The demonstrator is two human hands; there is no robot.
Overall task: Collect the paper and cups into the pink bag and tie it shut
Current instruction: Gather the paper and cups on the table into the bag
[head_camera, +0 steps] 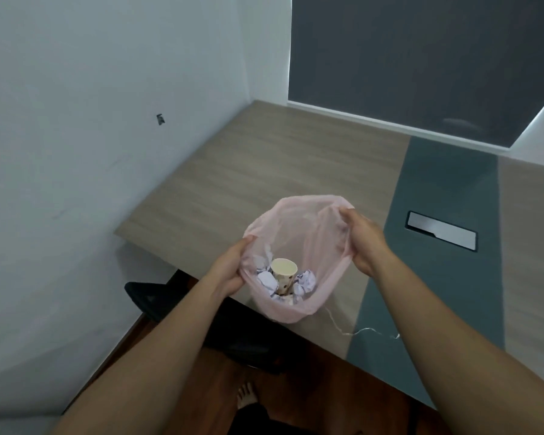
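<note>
The pink bag (308,233) stands on the table near its front edge with its mouth held wide. My left hand (230,271) grips the rim on the left side. On the right side my right hand (363,240) grips the rim. Inside the bag a cream paper cup (284,271) with dark dots stands upright, and several crumpled paper balls (305,282) lie around it at the bottom.
The wooden table (264,171) has a grey-green strip with a metal cable flap (442,230) to the right. A thin white string (361,331) lies on the table by the bag. A black chair (176,302) sits below the table edge. White wall at left.
</note>
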